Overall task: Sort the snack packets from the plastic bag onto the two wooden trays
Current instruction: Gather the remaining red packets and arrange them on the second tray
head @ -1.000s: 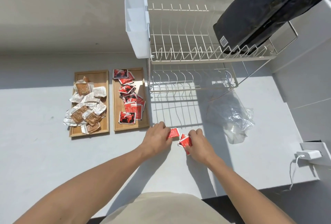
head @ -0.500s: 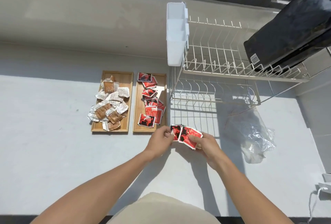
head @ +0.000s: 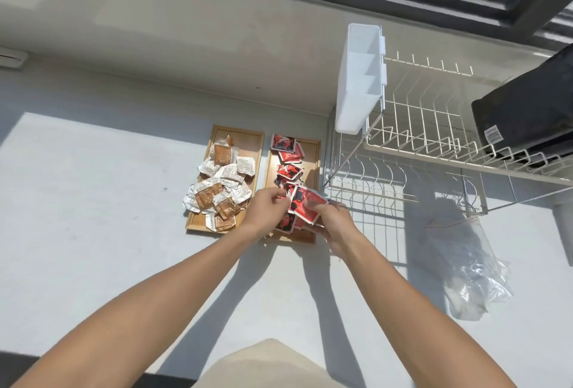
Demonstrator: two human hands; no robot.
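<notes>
Two wooden trays lie side by side on the white counter. The left tray (head: pixel 254 139) holds several white-and-brown snack packets (head: pixel 217 189). The right tray (head: pixel 313 152) holds several red-and-black packets (head: pixel 288 156). Both hands hover over the near end of the right tray. My left hand (head: pixel 268 209) and my right hand (head: pixel 333 223) together grip a small bunch of red packets (head: pixel 305 204) between them. The clear plastic bag (head: pixel 468 266) lies crumpled and flat on the counter to the right, apart from both hands.
A white wire dish rack (head: pixel 434 145) stands right of the trays, with a white plastic caddy (head: pixel 361 77) on its left end and a black bag (head: pixel 527 114) on its top shelf. A window frame runs along the top.
Both hands have carried the red packets from the counter in front of the rack leftward and away, over the right tray. The camera view has tilted up and shifted.
</notes>
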